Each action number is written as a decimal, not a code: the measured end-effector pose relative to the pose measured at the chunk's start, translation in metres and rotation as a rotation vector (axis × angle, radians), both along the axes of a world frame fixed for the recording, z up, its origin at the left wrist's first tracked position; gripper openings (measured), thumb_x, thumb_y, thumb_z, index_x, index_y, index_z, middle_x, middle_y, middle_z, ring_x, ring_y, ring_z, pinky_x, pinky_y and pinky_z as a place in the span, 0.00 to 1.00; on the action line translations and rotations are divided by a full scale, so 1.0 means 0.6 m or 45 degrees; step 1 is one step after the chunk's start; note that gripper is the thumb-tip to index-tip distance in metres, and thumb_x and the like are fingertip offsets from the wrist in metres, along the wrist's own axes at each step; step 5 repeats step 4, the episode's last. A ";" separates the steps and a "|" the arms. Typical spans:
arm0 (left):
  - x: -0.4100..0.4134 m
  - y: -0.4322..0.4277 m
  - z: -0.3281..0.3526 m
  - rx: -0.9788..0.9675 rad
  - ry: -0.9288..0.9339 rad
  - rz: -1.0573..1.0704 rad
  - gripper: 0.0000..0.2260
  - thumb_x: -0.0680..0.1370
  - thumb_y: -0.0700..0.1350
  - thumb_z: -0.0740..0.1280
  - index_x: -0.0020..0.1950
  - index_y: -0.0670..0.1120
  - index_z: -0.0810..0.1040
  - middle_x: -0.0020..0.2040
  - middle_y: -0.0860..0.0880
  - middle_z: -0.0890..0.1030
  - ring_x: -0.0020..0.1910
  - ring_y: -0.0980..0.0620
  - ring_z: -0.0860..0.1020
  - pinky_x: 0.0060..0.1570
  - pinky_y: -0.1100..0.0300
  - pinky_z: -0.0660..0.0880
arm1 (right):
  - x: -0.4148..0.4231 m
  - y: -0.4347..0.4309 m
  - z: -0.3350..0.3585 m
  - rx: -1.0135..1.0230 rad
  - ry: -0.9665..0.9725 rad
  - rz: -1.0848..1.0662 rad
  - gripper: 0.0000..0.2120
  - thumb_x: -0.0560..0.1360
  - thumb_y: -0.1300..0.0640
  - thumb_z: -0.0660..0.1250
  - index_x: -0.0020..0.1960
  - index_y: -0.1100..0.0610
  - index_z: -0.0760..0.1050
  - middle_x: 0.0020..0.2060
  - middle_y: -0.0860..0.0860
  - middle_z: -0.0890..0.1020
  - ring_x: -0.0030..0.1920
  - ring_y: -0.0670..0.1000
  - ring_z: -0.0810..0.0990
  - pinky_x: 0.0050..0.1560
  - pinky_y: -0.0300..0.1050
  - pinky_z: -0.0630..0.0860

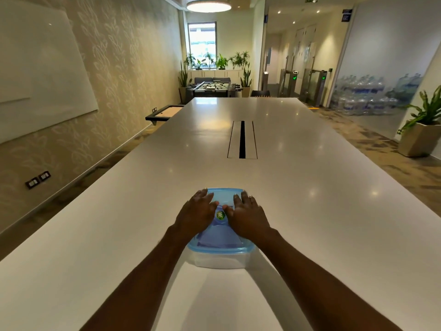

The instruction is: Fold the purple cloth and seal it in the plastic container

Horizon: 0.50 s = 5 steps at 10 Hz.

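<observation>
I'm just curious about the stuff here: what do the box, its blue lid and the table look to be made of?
Box: clear, slightly frosted plastic, since the tabletop shows through its wall. Lid: translucent blue plastic, glossy, with something purple dimly visible beneath. Table: a smooth, pale, semi-gloss top, perhaps laminate or stone composite; it mirrors the ceiling lights.

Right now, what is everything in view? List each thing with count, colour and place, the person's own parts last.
plastic container: one, clear, near end of the table
lid: one, translucent blue with a green sticker, on the container
purple cloth: one, dimly seen through the lid, inside the container
table: one, white, long, running away from the camera
cable slot: one, black, mid-table
whiteboard: one, white, left wall
foosball table: one, dark, beyond the table
potted plant: one, green, right floor
left hand: flat on the lid
right hand: flat on the lid
</observation>
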State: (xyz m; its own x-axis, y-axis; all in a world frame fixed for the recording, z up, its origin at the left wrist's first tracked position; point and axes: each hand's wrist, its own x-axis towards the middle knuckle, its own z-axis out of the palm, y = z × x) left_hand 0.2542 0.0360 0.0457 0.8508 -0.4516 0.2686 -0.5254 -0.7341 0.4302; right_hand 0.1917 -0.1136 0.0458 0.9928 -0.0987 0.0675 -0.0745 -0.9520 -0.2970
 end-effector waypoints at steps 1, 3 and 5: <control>0.006 0.014 -0.001 0.069 0.054 -0.019 0.21 0.81 0.49 0.57 0.72 0.41 0.65 0.75 0.39 0.62 0.75 0.43 0.59 0.72 0.52 0.58 | 0.002 -0.013 0.007 0.082 0.081 -0.007 0.30 0.81 0.42 0.49 0.77 0.57 0.50 0.78 0.59 0.49 0.76 0.62 0.52 0.72 0.61 0.56; 0.005 0.020 0.004 0.015 0.092 -0.060 0.22 0.82 0.47 0.56 0.73 0.40 0.62 0.76 0.39 0.60 0.76 0.45 0.57 0.72 0.59 0.51 | -0.013 -0.023 0.015 0.161 0.101 0.031 0.27 0.81 0.45 0.46 0.77 0.55 0.53 0.78 0.53 0.49 0.77 0.56 0.49 0.74 0.58 0.54; -0.012 0.029 0.010 -0.107 0.028 0.021 0.19 0.81 0.44 0.59 0.69 0.37 0.69 0.73 0.36 0.65 0.73 0.43 0.64 0.71 0.60 0.56 | -0.008 -0.022 0.030 0.166 0.061 0.012 0.37 0.77 0.40 0.33 0.76 0.61 0.53 0.78 0.58 0.51 0.76 0.56 0.54 0.73 0.52 0.58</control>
